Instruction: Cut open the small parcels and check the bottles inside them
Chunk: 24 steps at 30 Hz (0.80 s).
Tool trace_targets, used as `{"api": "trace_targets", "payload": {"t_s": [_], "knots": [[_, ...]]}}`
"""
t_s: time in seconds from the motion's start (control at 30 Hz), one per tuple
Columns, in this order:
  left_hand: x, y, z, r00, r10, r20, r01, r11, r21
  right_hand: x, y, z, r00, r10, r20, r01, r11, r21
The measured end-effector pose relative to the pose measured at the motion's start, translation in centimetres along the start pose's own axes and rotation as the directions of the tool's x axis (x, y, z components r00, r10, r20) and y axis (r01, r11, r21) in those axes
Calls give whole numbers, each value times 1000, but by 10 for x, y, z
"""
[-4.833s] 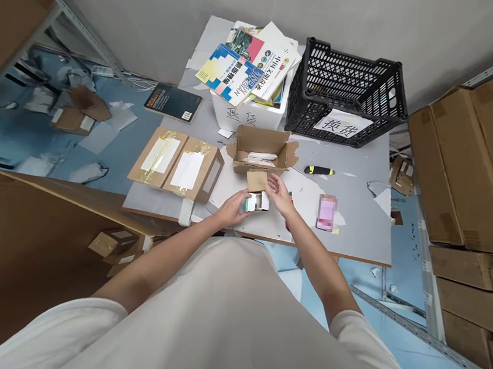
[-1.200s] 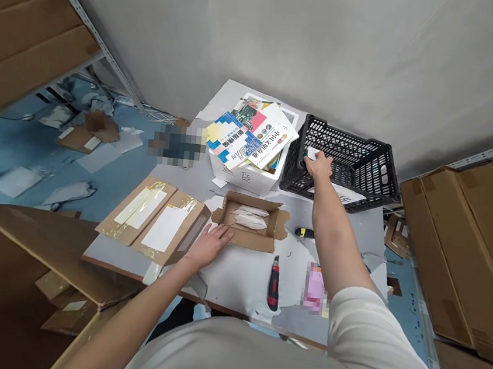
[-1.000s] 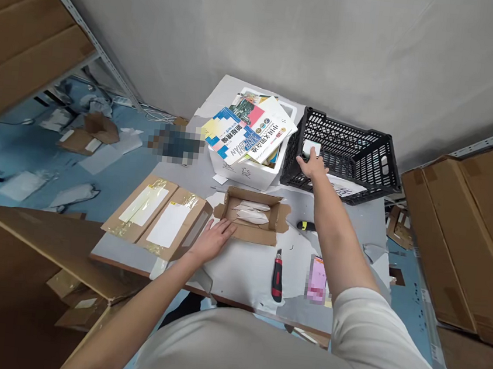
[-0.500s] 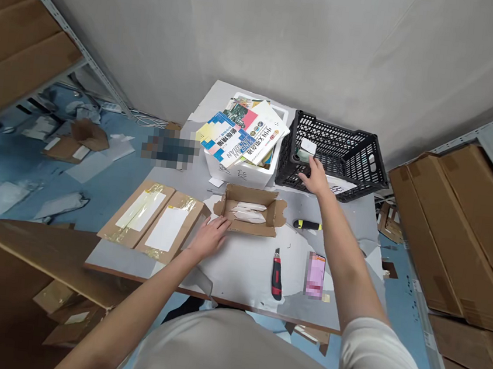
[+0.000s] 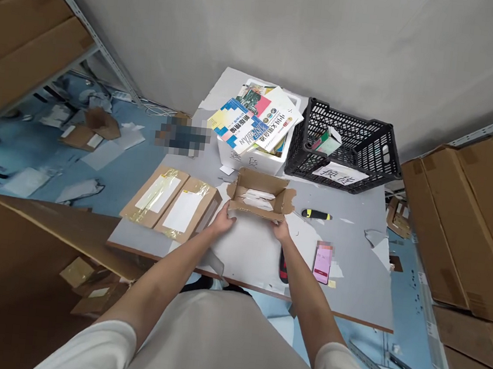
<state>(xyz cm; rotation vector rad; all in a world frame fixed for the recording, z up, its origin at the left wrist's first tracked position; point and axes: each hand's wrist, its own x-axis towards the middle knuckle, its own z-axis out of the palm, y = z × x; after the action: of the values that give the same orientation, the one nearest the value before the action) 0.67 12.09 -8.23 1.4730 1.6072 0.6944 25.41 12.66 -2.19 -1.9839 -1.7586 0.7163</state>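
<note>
An opened cardboard box [image 5: 261, 181] with torn flaps stands near the middle of the table, several white packets [image 5: 257, 202] inside it. My left hand [image 5: 224, 221] grips its near left corner, fingers partly hidden beneath the edge. At the near right corner my right hand [image 5: 281, 230] holds the same box. Behind and to the right is a black plastic crate [image 5: 339, 176], where a small green and white carton [image 5: 329, 141] lies tilted. A red and black utility knife [image 5: 283, 267] is partly covered by my right forearm.
Two taped parcels [image 5: 169, 206] lie to the left on the table [image 5: 349, 301]. A white foam bin [image 5: 249, 160] with books stands behind the box. On the right are a yellow and black cutter [image 5: 316, 214] and a phone [image 5: 322, 263].
My right hand has left the crate and moved down to the box's right corner. The small carton now lies inside the crate. My left hand has tightened around the box's left corner.
</note>
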Motion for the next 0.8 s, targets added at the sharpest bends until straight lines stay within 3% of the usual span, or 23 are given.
{"api": "trace_targets", "payload": {"t_s": [0.07,0.2,0.37,0.5,0.63,0.8], "knots": [[-3,3,-4,997,-73,-31,70,994,-87,-7,1,4,1000,0,18,-1,999,49],[-43,3,-21,990,-11,-139,-20,975,-222,-45,13,5,1000,-8,-5,9,980,199],[-87,-8,-30,989,-8,-151,-16,987,-158,-99,22,14,996,90,-30,-80,965,249],[-95,-21,-27,998,-33,-56,24,988,-150,-125,24,29,985,149,90,-168,947,274],[-99,-34,-31,994,34,108,-21,992,-126,-143,36,40,955,153,254,-245,889,386],[-99,-43,-34,983,21,182,-14,999,-42,-153,42,54,941,164,297,-295,829,475]]}}
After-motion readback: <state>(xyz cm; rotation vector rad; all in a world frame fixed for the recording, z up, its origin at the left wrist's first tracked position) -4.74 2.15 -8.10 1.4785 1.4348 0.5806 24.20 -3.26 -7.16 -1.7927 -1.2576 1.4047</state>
